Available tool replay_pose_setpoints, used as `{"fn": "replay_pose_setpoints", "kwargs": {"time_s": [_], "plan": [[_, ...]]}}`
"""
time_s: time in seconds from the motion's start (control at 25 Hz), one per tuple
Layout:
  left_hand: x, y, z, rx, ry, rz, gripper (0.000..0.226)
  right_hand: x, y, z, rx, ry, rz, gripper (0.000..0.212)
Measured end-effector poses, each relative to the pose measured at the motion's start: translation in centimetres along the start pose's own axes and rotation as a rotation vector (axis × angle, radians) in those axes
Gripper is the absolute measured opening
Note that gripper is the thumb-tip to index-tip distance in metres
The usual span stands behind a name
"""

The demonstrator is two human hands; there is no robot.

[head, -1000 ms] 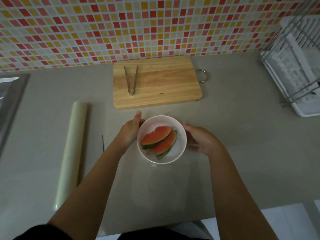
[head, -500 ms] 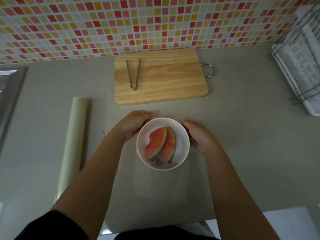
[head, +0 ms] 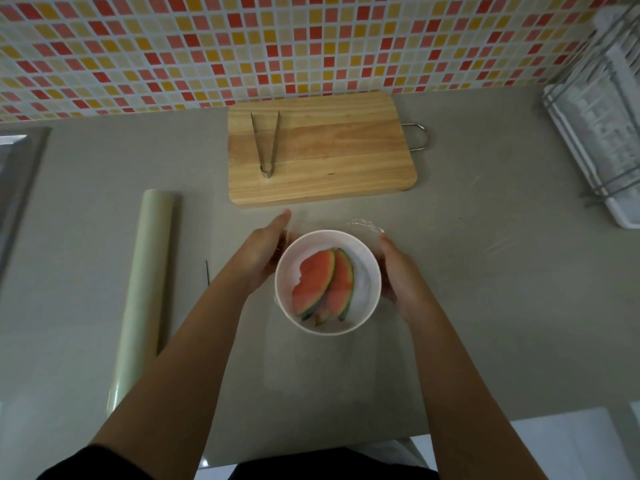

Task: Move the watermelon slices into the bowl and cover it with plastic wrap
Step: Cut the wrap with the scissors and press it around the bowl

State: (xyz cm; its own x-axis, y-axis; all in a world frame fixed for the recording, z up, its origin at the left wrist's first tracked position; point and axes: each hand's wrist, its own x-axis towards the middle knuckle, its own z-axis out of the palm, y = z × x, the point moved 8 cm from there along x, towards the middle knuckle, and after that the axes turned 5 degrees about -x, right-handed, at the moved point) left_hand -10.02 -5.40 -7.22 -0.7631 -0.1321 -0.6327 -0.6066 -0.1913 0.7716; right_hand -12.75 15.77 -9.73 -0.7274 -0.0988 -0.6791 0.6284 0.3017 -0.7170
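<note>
A white bowl (head: 364, 289) stands on the grey counter in front of me, with two or three red watermelon slices (head: 322, 285) lying in it. Clear plastic wrap (head: 365, 226) shows crumpled at the bowl's far right rim, and a faint sheet of it lies on the counter on the near side. My left hand (head: 263, 254) presses flat against the bowl's left side, fingers pointing away from me. My right hand (head: 398, 271) cups the right side. The fingertips of both hands are partly hidden by the bowl.
A wooden cutting board (head: 329, 161) with metal tongs (head: 266, 143) on it lies behind the bowl. The plastic wrap roll (head: 145, 289) lies lengthwise at the left, with a thin dark sliver (head: 207, 277) beside it. A dish rack (head: 602, 116) stands at the right, a sink edge (head: 14, 188) at the far left.
The bowl has turned between my hands, so the slices now lie more upright in view. My left hand has slid further along the bowl's far side.
</note>
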Motion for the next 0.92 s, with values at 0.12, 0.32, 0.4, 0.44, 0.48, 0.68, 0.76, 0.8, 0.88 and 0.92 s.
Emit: {"fn": "replay_pose_setpoints", "kwargs": {"time_s": [0.12, 0.32, 0.4, 0.44, 0.48, 0.68, 0.76, 0.8, 0.88, 0.92], "plan": [[-0.4, 0.4, -0.1, 0.043, 0.098, 0.107, 0.046, -0.6, -0.4, -0.3, 0.083, 0.090, -0.091, 0.031], [-1.1, 0.8, -0.3, 0.068, 0.247, 0.225, 0.040, -0.5, -1.5, -0.5, 0.206, 0.197, -0.104, 0.033], [-1.4, 1.0, -0.4, 0.063, 0.299, 0.253, 0.039, -0.5, -1.4, -0.5, 0.226, 0.239, -0.105, 0.035], [-1.5, 0.9, -0.4, 0.056, 0.318, 0.264, 0.038, -0.4, -1.3, -0.5, 0.234, 0.249, -0.101, 0.036], [-1.5, 0.8, -0.4, 0.045, 0.330, 0.270, 0.038, -0.3, -1.2, -0.4, 0.250, 0.241, -0.086, 0.037], [-1.2, -0.2, -0.5, -0.074, 0.347, 0.236, 0.035, 0.1, -0.1, 0.4, 0.369, 0.175, 0.050, 0.043], [-1.1, -0.8, -0.6, -0.120, 0.363, 0.198, 0.034, -0.1, -0.1, 0.2, 0.304, 0.221, 0.064, 0.031], [-1.1, -1.0, -0.7, -0.144, 0.368, 0.170, 0.031, -0.2, -0.3, 0.0, 0.258, 0.268, 0.056, 0.022], [-0.9, -1.4, -0.7, -0.197, 0.379, 0.124, 0.019, -0.5, -0.6, -0.7, 0.222, 0.380, 0.006, 0.028], [-0.9, -1.5, -0.8, -0.206, 0.393, 0.104, 0.017, -0.6, -0.8, -1.0, 0.228, 0.413, -0.017, 0.037]]}}
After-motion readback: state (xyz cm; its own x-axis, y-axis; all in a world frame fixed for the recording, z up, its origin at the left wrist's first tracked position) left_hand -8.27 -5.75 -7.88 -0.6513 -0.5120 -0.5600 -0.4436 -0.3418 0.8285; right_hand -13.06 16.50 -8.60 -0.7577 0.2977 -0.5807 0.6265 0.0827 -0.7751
